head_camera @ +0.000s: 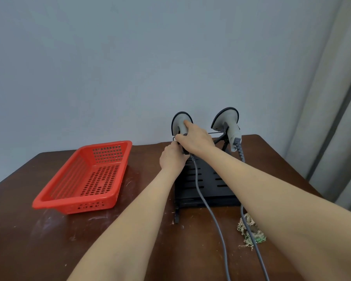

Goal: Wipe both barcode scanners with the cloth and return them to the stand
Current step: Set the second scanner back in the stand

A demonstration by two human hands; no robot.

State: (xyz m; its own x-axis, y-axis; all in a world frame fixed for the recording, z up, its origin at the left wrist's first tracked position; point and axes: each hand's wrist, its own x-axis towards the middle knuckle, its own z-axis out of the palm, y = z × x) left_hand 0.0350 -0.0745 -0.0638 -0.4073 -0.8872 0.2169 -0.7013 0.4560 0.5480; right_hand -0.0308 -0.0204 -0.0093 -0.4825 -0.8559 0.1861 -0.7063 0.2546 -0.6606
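Grey cables [211, 218] trail off the front edge of a dark wooden table [39, 240], and they look the likeliest source of trouble. One lies across the frayed net cloth [244, 232], so pulling the cloth free could drag that cable and tug the right scanner [228, 120] off its perch. The other runs up over the black stand [209, 191], where it could snag on the slotted base and tip the light frame if its scanner is lifted. Left of the stand, a red plastic basket [73, 205] holds nothing.

Farther back, the person's left hand [171, 159] is curled at the foot of the handle of the left scanner [180, 120]; whether it grips handle, cable or stand wire cannot be told. The right hand [195, 140] grasps that handle, forefinger stretched onto the scanner's head, which sits at the stand's wire cradle. The right scanner rests in its own cradle, no hand on it, before a pale wall. The cloth lies well apart from both hands.
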